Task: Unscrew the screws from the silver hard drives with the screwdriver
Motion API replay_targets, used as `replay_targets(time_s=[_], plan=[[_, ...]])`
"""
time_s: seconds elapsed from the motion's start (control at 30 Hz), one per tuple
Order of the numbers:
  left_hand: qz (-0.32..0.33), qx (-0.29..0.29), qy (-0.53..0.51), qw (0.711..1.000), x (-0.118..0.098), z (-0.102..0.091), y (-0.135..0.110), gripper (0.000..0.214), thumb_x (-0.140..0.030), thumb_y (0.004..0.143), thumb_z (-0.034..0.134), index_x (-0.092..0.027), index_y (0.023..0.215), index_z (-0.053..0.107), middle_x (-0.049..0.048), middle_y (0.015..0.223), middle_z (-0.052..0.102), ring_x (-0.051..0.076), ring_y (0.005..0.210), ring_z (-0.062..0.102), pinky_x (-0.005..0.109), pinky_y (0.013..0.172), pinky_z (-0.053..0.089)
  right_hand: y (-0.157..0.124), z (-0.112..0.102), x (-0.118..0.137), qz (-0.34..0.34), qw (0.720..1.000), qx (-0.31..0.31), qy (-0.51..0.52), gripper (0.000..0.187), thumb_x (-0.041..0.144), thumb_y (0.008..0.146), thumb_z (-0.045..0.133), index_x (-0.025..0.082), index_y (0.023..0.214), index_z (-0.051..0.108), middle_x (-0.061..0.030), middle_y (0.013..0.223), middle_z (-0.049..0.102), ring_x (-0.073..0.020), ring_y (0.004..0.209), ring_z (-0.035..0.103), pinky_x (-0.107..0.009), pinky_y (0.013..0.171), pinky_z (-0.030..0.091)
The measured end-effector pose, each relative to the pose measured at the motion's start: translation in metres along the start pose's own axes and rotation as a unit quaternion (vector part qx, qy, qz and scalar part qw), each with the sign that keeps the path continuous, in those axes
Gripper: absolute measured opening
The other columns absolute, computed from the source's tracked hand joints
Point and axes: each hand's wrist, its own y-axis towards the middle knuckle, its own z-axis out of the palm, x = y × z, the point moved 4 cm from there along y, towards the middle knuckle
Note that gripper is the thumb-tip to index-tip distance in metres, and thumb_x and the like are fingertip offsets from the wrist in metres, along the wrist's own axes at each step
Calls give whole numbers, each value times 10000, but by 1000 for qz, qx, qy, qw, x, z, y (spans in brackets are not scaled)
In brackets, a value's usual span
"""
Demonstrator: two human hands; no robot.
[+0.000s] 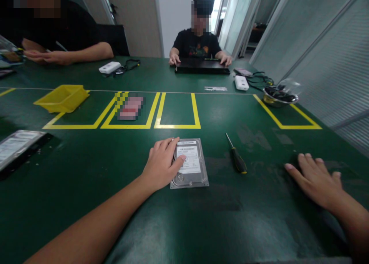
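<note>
A silver hard drive (194, 175) with a white label lies flat on the green table in front of me. My left hand (161, 162) grips its left side, thumb across the label and fingers along the far left edge, partly covering the drive. To the drive's right is a screwdriver (238, 160) with a black and yellow handle, its tip pointing away from me; neither hand touches it. Farther right, my right hand (317, 177) rests palm down at the table with fingers spread, holding nothing.
Another hard drive (20, 148) lies at the left edge. Beyond are a yellow bin (62, 98), a blurred pink item (131, 108), and a bowl of dark small parts (281, 96). Across the table, one person holds a black panel (201, 66); another sits at far left.
</note>
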Motion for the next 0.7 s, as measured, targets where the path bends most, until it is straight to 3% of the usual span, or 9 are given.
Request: replay_targets(time_s=[0.13, 0.4, 0.7], plan=[[4, -2, -1, 1000, 0, -1, 0, 567, -482, 977, 429, -197, 1466, 414, 118, 1463, 492, 320, 1305, 425, 520, 1052, 386, 2, 3, 1, 1, 1000, 22, 5, 1028, 735, 836, -29, 59, 1583, 177, -132, 1674, 90, -376, 1542, 66, -721, 1167, 95], [2, -3, -7, 1000, 0, -1, -1, 563, -485, 971, 440, -203, 1458, 425, 118, 1462, 494, 328, 1304, 427, 528, 1046, 385, 17, 2, -6, -17, 1000, 18, 13, 990, 687, 869, -22, 27, 1572, 199, -151, 1666, 106, -342, 1547, 87, -695, 1187, 64], [1, 0, -1, 1000, -1, -1, 0, 569, -475, 969, 445, -187, 1459, 429, 121, 1463, 496, 327, 1301, 426, 528, 1053, 382, 36, -1, -2, -47, 999, -21, 18, 985, 669, 894, -17, -37, 1533, 235, -269, 1626, 161, -434, 1514, 149, -688, 1165, 154]])
